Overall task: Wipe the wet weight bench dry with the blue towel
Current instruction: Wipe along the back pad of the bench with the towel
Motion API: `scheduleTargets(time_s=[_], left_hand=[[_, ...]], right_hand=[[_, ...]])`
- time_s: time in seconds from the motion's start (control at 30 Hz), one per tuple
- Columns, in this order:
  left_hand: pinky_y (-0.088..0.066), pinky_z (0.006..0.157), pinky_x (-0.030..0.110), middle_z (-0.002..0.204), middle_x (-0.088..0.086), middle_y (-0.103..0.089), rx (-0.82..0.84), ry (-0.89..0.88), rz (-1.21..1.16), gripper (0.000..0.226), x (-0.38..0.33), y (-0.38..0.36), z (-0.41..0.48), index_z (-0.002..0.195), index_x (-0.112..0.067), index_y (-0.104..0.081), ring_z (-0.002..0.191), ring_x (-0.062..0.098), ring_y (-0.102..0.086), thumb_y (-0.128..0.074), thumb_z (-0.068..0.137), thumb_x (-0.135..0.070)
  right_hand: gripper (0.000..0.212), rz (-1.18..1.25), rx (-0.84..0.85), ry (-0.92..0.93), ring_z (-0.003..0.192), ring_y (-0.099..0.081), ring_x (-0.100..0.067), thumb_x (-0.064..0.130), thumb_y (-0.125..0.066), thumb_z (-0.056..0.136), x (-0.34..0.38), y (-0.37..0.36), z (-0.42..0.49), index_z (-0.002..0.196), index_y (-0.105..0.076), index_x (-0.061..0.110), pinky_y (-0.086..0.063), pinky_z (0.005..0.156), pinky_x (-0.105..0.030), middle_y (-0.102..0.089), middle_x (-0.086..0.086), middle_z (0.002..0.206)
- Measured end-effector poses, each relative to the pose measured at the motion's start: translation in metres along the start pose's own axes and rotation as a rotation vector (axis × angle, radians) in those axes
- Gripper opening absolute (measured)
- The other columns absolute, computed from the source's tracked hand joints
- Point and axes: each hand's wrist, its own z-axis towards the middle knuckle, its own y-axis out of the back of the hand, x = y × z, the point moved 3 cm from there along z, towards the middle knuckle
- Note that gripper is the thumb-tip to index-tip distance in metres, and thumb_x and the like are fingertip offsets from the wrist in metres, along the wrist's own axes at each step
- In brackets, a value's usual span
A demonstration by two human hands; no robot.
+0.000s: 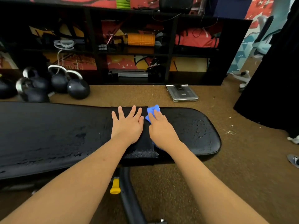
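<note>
A black padded weight bench (48, 135) runs across the view, its surface glistening with water drops, most visibly on the right seat pad (197, 126). My left hand (127, 125) lies flat on the bench near the gap between the pads, fingers spread, holding nothing. Beside it my right hand (160, 126) presses down on the blue towel (153, 109), which bunches out past my fingertips at the far edge; a small blue corner also shows under my wrist. Most of the towel is hidden beneath my hand.
Several black kettlebells (76, 86) stand on the brown carpet at the far left. A grey scale (182, 93) lies beyond the bench. A black shelf unit (134, 46) fills the back. The bench frame with a yellow knob (115, 186) sits below. Shoes (293, 160) lie at the right.
</note>
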Motion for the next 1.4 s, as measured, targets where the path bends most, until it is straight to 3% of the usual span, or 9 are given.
scheduleTargets(time_s=[0.17, 0.27, 0.4, 0.53, 0.67, 0.8, 0.97, 1.1, 1.4], left_hand=[[0.005, 0.119, 0.061, 0.166, -0.011, 0.004, 0.005, 0.001, 0.005, 0.055, -0.001, 0.000, 0.000, 0.158, -0.036, 0.001, 0.149, 0.042, 0.013, -0.005, 0.104, -0.048], [0.005, 0.119, 0.061, 0.166, -0.012, 0.001, 0.000, 0.003, -0.006, 0.055, 0.000, 0.000, 0.001, 0.158, -0.037, -0.002, 0.150, 0.042, 0.011, -0.006, 0.104, -0.049], [0.003, 0.119, 0.061, 0.166, -0.012, -0.009, -0.049, 0.003, -0.039, 0.054, 0.000, 0.000, 0.001, 0.158, -0.035, -0.012, 0.151, 0.041, 0.005, -0.010, 0.105, -0.047], [0.000, 0.120, 0.060, 0.165, -0.010, -0.017, -0.077, 0.009, -0.067, 0.053, -0.001, 0.002, -0.001, 0.157, -0.028, -0.020, 0.151, 0.040, 0.000, -0.015, 0.106, -0.041], [-0.001, 0.120, 0.061, 0.165, -0.009, -0.016, -0.070, 0.013, -0.059, 0.053, -0.001, 0.005, -0.002, 0.157, -0.027, -0.020, 0.151, 0.040, -0.001, -0.017, 0.105, -0.039], [-0.001, 0.119, 0.062, 0.165, -0.007, -0.018, -0.071, 0.019, -0.062, 0.054, -0.002, 0.010, -0.007, 0.157, -0.027, -0.022, 0.151, 0.042, -0.002, -0.017, 0.105, -0.039], [0.000, 0.119, 0.063, 0.165, -0.007, -0.017, -0.039, 0.017, -0.058, 0.054, -0.002, 0.008, -0.005, 0.157, -0.026, -0.020, 0.151, 0.042, 0.000, -0.016, 0.105, -0.040], [0.000, 0.119, 0.062, 0.165, -0.010, -0.015, -0.049, 0.015, -0.062, 0.055, -0.002, 0.007, -0.002, 0.157, -0.029, -0.019, 0.151, 0.040, 0.000, -0.015, 0.104, -0.042], [0.004, 0.120, 0.059, 0.166, -0.013, 0.001, 0.041, 0.042, -0.073, 0.055, -0.002, 0.005, 0.003, 0.158, -0.034, -0.008, 0.151, 0.037, 0.010, -0.011, 0.104, -0.043]], right_hand=[[0.049, 0.156, -0.061, 0.063, 0.146, -0.026, -0.022, 0.013, -0.038, 0.099, 0.003, 0.004, -0.049, 0.148, -0.038, 0.008, -0.017, 0.122, -0.038, -0.034, -0.008, 0.156], [0.041, 0.159, 0.001, 0.031, 0.134, -0.039, -0.030, 0.014, -0.037, 0.098, -0.008, 0.001, 0.000, 0.138, -0.043, 0.007, -0.031, 0.111, -0.039, -0.036, -0.011, 0.149], [0.053, 0.136, 0.059, -0.143, 0.146, -0.018, -0.033, 0.019, -0.036, 0.101, -0.020, -0.005, 0.072, 0.149, -0.025, 0.000, -0.018, 0.118, -0.041, -0.018, -0.020, 0.157], [0.039, 0.200, 0.013, -0.168, 0.132, -0.037, -0.032, 0.014, -0.037, 0.099, -0.012, -0.002, 0.050, 0.134, -0.045, -0.001, -0.030, 0.110, -0.038, -0.040, -0.020, 0.144], [0.044, 0.200, -0.071, -0.033, 0.140, -0.035, -0.030, 0.012, -0.041, 0.098, 0.009, 0.006, -0.045, 0.141, -0.043, 0.007, -0.026, 0.115, -0.032, -0.039, -0.011, 0.149], [0.052, 0.141, -0.057, 0.061, 0.147, -0.022, -0.015, 0.015, -0.040, 0.101, 0.001, 0.013, -0.070, 0.152, -0.031, 0.014, 0.000, 0.115, -0.017, -0.025, 0.001, 0.160], [0.044, 0.062, 0.057, -0.062, 0.146, -0.022, -0.026, 0.013, -0.034, 0.102, -0.035, 0.006, 0.038, 0.145, -0.035, 0.003, -0.018, 0.116, -0.040, -0.022, -0.013, 0.160], [0.041, 0.007, 0.054, -0.144, 0.138, -0.034, -0.032, 0.017, -0.036, 0.099, -0.037, 0.000, 0.086, 0.136, -0.044, 0.001, -0.026, 0.110, -0.043, -0.040, -0.018, 0.145], [0.044, -0.058, 0.012, 0.030, 0.142, -0.025, -0.026, 0.021, -0.035, 0.100, 0.005, 0.013, -0.062, 0.140, -0.044, 0.006, -0.026, 0.115, -0.042, -0.026, -0.011, 0.156]])
